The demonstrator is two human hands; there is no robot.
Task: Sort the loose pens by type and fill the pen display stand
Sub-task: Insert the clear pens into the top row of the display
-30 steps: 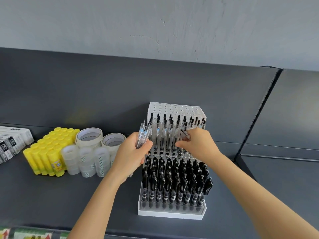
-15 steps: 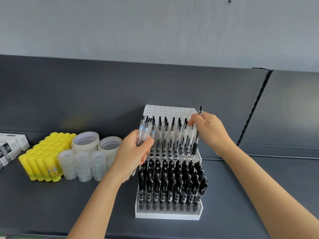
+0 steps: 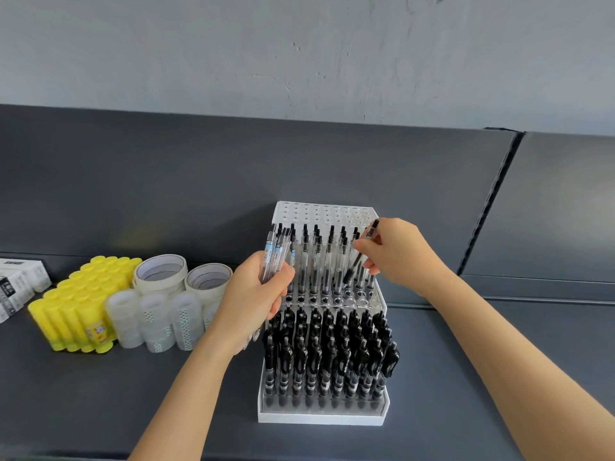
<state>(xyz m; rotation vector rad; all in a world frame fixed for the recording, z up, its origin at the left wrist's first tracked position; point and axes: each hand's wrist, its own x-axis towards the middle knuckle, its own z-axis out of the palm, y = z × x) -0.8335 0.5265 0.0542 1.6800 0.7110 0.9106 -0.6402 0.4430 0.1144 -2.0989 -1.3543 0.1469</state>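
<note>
Right hand (image 3: 396, 251) first: my thumb and fingers are pinched around one pen (image 3: 352, 271) with a clear barrel and black tip. It's tilted, clicker end up by the stand's top right corner and the tip pointing down-left over the right end of the middle tier. I can't tell if the tip is actually in a hole.

My left hand (image 3: 253, 294) is wrapped tight around a bunch of clear pens (image 3: 274, 251). They stick up out of my fist just left of the stand, right next to the ones already slotted in.

The pen display stand (image 3: 319, 419) is a white stepped thing sitting on the dark grey shelf (image 3: 100, 394). The bottom tier is packed with black pens (image 3: 329, 354), all upright. The middle tier has the slotted clear pens (image 3: 316, 261) standing in rows, with a line of round holes showing along its front edge. The top tier (image 3: 326, 211) is a white plate with rows of holes.

Off to the left on the same shelf there's a block of yellow glue sticks (image 3: 80, 311). Beside those are two big tape rolls (image 3: 159, 272) with a cluster of small clear tape rolls (image 3: 153, 321) in front of them. Some white boxes (image 3: 16, 284) sit at the far left edge. A grey wall (image 3: 299, 54) is behind everything.
</note>
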